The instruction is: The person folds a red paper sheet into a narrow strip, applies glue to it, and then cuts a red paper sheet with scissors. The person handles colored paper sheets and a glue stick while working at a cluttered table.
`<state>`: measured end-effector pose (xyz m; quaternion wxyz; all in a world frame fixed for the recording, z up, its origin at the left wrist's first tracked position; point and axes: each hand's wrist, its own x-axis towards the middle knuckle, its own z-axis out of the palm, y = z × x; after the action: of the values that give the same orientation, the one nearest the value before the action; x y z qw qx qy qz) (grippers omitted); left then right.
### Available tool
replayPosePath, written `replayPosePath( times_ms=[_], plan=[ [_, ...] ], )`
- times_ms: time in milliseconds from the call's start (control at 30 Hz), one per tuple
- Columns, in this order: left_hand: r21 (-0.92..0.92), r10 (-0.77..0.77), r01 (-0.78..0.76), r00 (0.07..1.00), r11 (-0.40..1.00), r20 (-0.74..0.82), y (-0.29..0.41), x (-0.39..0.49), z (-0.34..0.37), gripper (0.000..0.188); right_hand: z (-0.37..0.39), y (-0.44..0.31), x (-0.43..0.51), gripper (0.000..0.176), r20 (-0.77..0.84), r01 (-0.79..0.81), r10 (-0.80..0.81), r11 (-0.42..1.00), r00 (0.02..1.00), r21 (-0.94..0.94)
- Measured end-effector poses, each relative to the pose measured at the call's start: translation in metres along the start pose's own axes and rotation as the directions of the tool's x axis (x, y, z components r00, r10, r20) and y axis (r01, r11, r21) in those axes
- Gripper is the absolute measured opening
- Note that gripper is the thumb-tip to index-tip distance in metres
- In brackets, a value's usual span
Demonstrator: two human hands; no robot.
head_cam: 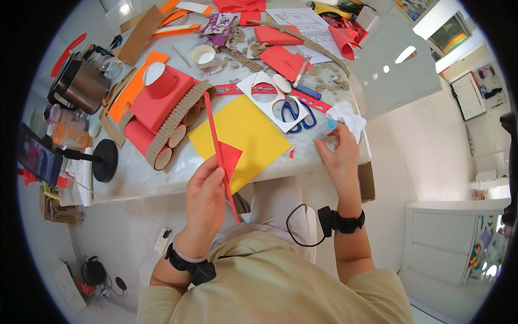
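Note:
My left hand (pixel 206 194) holds a narrow red paper strip (pixel 212 125) with a red paper triangle (pixel 230 158) at its side, like a small flag. Beneath it lies a sheet of yellow paper (pixel 251 137) near the table's front edge. My right hand (pixel 340 152) is at a small clear glue bottle with a blue cap (pixel 330 124), thumb and fingers on either side; whether they grip it is unclear. Left of the yellow sheet stands a red paper-covered model tank (pixel 166 109) with a corrugated cardboard track (pixel 178 125) and cardboard-tube wheels (pixel 177 135).
Blue-handled scissors (pixel 311 115) lie partly under white card with round holes (pixel 259 81). A red ruler (pixel 230 89), blue marker (pixel 308 92) and crumpled tissue (pixel 348 115) are nearby. Cardboard scraps (pixel 238 40) litter the back. A phone stand (pixel 105 160) and kettle (pixel 81 85) stand left.

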<state>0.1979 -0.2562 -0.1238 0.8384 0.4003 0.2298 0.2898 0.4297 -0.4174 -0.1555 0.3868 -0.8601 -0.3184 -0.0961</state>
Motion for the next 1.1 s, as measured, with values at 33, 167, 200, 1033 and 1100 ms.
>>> replayPosePath(
  times_ms=[33, 167, 200, 1033, 1100],
  plan=[
    [-0.035, -0.004, 0.004, 1.0, 0.999, -0.007, 0.001, -0.001, -0.001, 0.033, -0.004, -0.007, -0.002, 0.03, -0.042, -0.055, 0.055, 0.998, 0.998, 0.017],
    [-0.15, -0.027, 0.024, 1.0, 0.988, -0.016, 0.001, 0.005, 0.002, 0.032, -0.031, -0.062, -0.023, 0.032, 0.05, -0.11, 0.102, 0.973, 0.994, 0.205],
    [-0.174, -0.034, 0.032, 0.999, 0.984, -0.009, 0.001, 0.006, 0.004, 0.032, -0.028, -0.074, -0.03, 0.032, 0.125, -0.091, 0.057, 0.956, 0.99, 0.278],
    [-0.143, -0.061, 0.072, 0.995, 0.987, 0.08, 0.009, 0.006, -0.008, 0.024, 0.02, -0.12, -0.07, 0.005, 0.553, -0.332, -0.137, 0.674, 0.822, 0.66],
    [-0.144, -0.064, 0.075, 0.995, 0.987, 0.079, 0.009, 0.005, -0.008, 0.023, 0.02, -0.121, -0.069, 0.006, 0.574, -0.352, -0.141, 0.666, 0.807, 0.658]
  ],
)
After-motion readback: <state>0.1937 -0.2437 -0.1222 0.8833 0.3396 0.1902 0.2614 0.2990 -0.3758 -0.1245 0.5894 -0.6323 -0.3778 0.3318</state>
